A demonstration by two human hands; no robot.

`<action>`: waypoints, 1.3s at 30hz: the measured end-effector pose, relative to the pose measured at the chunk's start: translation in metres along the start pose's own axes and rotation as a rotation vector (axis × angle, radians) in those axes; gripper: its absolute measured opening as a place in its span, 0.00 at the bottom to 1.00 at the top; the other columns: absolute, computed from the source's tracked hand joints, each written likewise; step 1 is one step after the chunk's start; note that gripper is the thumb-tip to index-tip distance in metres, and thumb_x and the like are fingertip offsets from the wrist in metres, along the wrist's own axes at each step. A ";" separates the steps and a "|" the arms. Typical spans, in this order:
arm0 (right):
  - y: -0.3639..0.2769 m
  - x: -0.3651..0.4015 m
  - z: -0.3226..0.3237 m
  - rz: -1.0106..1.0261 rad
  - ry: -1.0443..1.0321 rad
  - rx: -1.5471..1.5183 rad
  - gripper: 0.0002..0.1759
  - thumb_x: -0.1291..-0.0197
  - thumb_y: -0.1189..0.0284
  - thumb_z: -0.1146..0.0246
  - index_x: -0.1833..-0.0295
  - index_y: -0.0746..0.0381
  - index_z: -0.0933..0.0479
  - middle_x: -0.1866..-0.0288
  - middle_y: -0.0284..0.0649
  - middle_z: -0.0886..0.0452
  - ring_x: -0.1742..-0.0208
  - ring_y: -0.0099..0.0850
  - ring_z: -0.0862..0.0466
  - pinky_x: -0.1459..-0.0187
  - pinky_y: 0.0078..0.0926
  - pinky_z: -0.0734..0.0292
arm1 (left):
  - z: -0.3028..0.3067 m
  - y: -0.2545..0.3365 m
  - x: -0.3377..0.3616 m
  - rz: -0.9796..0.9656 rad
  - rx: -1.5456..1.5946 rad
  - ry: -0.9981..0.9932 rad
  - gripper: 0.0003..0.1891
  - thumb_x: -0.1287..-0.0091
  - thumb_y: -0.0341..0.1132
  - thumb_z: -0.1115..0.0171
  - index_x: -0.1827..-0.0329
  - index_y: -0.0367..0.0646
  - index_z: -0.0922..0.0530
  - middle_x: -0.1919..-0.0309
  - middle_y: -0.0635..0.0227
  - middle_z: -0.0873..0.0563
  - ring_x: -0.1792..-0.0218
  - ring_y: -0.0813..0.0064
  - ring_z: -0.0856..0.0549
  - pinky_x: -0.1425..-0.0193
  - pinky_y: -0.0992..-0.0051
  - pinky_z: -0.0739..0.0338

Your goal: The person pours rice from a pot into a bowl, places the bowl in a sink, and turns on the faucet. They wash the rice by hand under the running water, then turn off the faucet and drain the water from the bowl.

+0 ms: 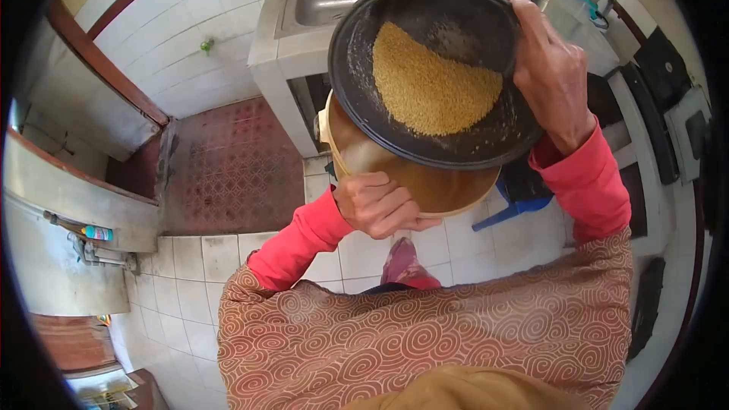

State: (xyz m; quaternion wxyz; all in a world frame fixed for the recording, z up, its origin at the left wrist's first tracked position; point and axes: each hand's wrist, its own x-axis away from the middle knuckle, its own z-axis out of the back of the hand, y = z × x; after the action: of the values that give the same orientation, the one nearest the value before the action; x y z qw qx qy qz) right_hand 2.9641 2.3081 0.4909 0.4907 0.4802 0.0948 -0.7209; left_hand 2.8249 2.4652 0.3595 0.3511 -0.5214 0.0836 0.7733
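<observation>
A round black pan (456, 38) is tilted over a pale yellow bucket, with a heap of yellow-brown grains (433, 87) on its lower left part. My right hand (553, 68) grips the pan's right rim. My left hand (382, 205) is closed on the near rim of the bucket (456, 209), below the pan. Much of the bucket's opening is hidden under the pan; a brownish inside shows.
Behind the pan is a counter with a metal sink (323, 7). Pots and a basket stand at the back. A blue stool (512, 211) is right of the bucket. A reddish floor area (228, 167) lies left, and a black stove (661, 61) far right.
</observation>
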 end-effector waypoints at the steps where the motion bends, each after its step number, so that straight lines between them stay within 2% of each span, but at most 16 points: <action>1: 0.003 -0.005 -0.020 0.042 0.057 0.030 0.15 0.54 0.82 0.46 0.57 0.60 0.35 0.74 0.40 0.27 0.81 0.36 0.24 0.83 0.29 0.31 | -0.015 -0.015 0.012 -0.012 -0.001 0.010 0.22 0.53 0.42 0.33 0.91 0.48 0.39 0.91 0.76 0.38 0.91 0.82 0.37 0.86 0.83 0.47; 2: 0.021 -0.012 -0.037 0.082 0.110 0.067 0.14 0.53 0.81 0.46 0.58 0.60 0.35 0.75 0.40 0.28 0.81 0.34 0.24 0.83 0.28 0.31 | -0.033 -0.039 0.005 -0.005 -0.036 0.017 0.23 0.54 0.44 0.32 0.92 0.49 0.40 0.92 0.77 0.39 0.91 0.82 0.39 0.86 0.83 0.48; 3: 0.041 -0.018 -0.058 0.139 0.109 0.084 0.13 0.51 0.78 0.44 0.57 0.61 0.34 0.75 0.37 0.28 0.81 0.27 0.23 0.85 0.22 0.31 | -0.045 -0.055 0.001 0.028 -0.060 0.013 0.25 0.55 0.45 0.31 0.92 0.50 0.41 0.92 0.77 0.39 0.92 0.82 0.40 0.87 0.83 0.48; 7: 0.111 -0.042 -0.132 0.208 0.130 0.148 0.12 0.52 0.77 0.44 0.59 0.62 0.32 0.72 0.39 0.26 0.81 0.23 0.23 0.84 0.19 0.31 | -0.100 -0.133 -0.018 0.086 -0.129 -0.016 0.27 0.56 0.47 0.30 0.92 0.50 0.43 0.92 0.77 0.40 0.92 0.82 0.41 0.87 0.83 0.48; 8: 0.100 -0.031 -0.127 0.243 0.164 0.205 0.11 0.52 0.77 0.43 0.60 0.62 0.32 0.71 0.40 0.26 0.81 0.22 0.24 0.84 0.18 0.31 | -0.097 -0.124 -0.012 0.072 -0.140 -0.014 0.27 0.56 0.47 0.30 0.92 0.50 0.43 0.92 0.77 0.40 0.92 0.82 0.41 0.87 0.83 0.48; 14: 0.143 -0.057 -0.205 0.372 0.287 0.231 0.08 0.53 0.77 0.43 0.64 0.63 0.30 0.69 0.45 0.25 0.81 0.21 0.24 0.82 0.15 0.29 | -0.142 -0.206 -0.012 0.085 -0.174 -0.014 0.23 0.53 0.45 0.33 0.89 0.50 0.40 0.90 0.77 0.41 0.90 0.83 0.39 0.84 0.83 0.47; 21: 0.136 -0.098 -0.276 0.520 0.230 0.273 0.09 0.54 0.78 0.43 0.64 0.64 0.30 0.67 0.48 0.24 0.80 0.21 0.24 0.80 0.15 0.28 | -0.158 -0.283 0.037 0.091 -0.155 0.048 0.22 0.52 0.45 0.34 0.89 0.50 0.40 0.90 0.76 0.41 0.90 0.82 0.39 0.85 0.83 0.44; 25: 0.130 -0.113 -0.315 0.524 0.219 0.284 0.08 0.53 0.78 0.44 0.65 0.65 0.30 0.66 0.52 0.23 0.81 0.22 0.24 0.78 0.14 0.27 | -0.162 -0.321 0.060 0.091 -0.211 0.089 0.22 0.53 0.48 0.34 0.89 0.51 0.39 0.90 0.77 0.38 0.90 0.82 0.37 0.85 0.83 0.43; 29: 0.124 -0.121 -0.340 0.495 0.229 0.230 0.07 0.53 0.79 0.45 0.66 0.66 0.31 0.67 0.52 0.24 0.81 0.23 0.24 0.77 0.15 0.27 | -0.168 -0.340 0.085 0.086 -0.187 0.023 0.21 0.52 0.49 0.34 0.89 0.51 0.37 0.89 0.77 0.34 0.89 0.83 0.33 0.84 0.84 0.39; 32: 0.128 -0.127 -0.351 0.539 0.234 0.234 0.06 0.53 0.80 0.45 0.67 0.66 0.31 0.68 0.52 0.24 0.81 0.23 0.24 0.78 0.15 0.27 | -0.178 -0.349 0.096 0.118 -0.148 0.085 0.18 0.53 0.46 0.34 0.87 0.50 0.35 0.88 0.76 0.32 0.87 0.82 0.30 0.83 0.83 0.36; 39: 0.142 -0.135 -0.374 0.573 0.292 0.215 0.07 0.54 0.79 0.44 0.66 0.64 0.32 0.71 0.46 0.26 0.81 0.22 0.26 0.78 0.15 0.28 | -0.199 -0.347 0.125 0.139 -0.220 0.012 0.19 0.51 0.47 0.35 0.87 0.50 0.35 0.88 0.77 0.32 0.88 0.83 0.31 0.83 0.83 0.38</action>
State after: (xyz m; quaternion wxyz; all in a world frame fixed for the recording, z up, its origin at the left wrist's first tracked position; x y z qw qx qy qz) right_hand 3.3094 2.5472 0.4497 0.6011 0.6346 -0.0515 -0.4831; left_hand 3.1660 2.6802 0.2454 0.2365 -0.5542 0.0362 0.7972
